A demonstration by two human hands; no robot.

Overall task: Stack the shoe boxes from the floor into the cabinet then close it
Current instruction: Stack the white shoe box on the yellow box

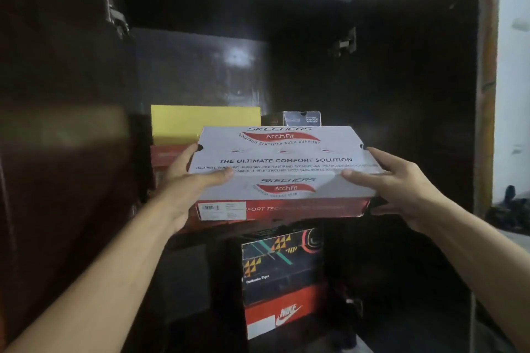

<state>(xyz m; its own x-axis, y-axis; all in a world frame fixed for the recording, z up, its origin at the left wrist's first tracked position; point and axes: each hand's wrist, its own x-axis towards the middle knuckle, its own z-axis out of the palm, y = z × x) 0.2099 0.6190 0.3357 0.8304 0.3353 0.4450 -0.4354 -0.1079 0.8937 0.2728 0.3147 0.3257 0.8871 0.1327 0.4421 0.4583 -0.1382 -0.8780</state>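
The tall dark-brown wooden cabinet (415,94) is standing with both doors swung open, metal hinges showing on each side, and it is holding cardboard shoe boxes on two levels. A white-lidded, red-based rectangular cardboard shoe box (282,172) is being held level at the front of the upper shelf, partly in front of the boxes already there. Its lid is reading "SKECHERS Arch Fit", "PODIATRIST CERTIFIED ARCH SUPPORT" and "THE ULTIMATE COMFORT SOLUTION"; the smaller print below is too blurred to read. A white barcode label is sitting on the red front wall beside partly legible white lettering. The left hand (186,180) is clamping the box's left end, thumb pressed on the lid and fingers wrapped under the base. The right hand (401,183) is gripping the right end, thumb on the lid edge, fingers spread along the side and beneath. Behind the box, a plain yellow flat cardboard box (200,123) is resting on a red box (165,156), and a small dark-blue box (301,118) is showing writing too small to read. On the lower level, a black patterned box (282,258) with orange triangles and teal lines, marked "Onitsuka Tiger", is sitting on an orange-red box (284,315) bearing the white "NIKE" swoosh and a blank white label.
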